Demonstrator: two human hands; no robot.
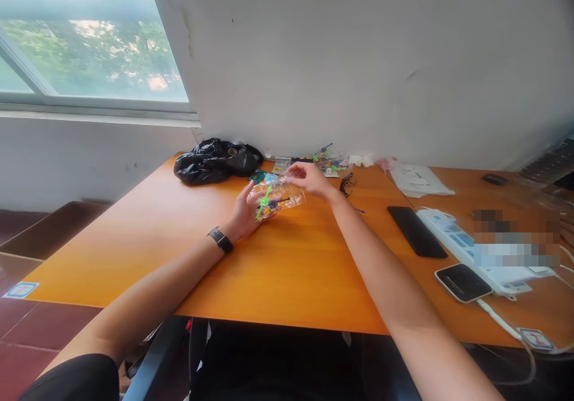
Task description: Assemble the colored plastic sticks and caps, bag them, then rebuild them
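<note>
Device with a white edge (463,282) lies nearest, to the right of the clear packet (289,198); a dark phone (417,232) is farther back on that side. Just nearer than the packet, a wristwatch (220,239) circles the left wrist. The packet is held up over the wooden table (269,275): the left hand (243,214) supports its left side, fingers closed on it and partly hidden behind the film, while the right hand (310,178) pinches its top, thumb and fingertips together. Work seems early: the packet is in hand, but its green piece (263,202) and dark piece (271,204) appear within the film; I cannot tell whether its top is open. Beyond the packet, other packets (334,165) lie unheld, with a black plastic bag (206,165) to its left.
</note>
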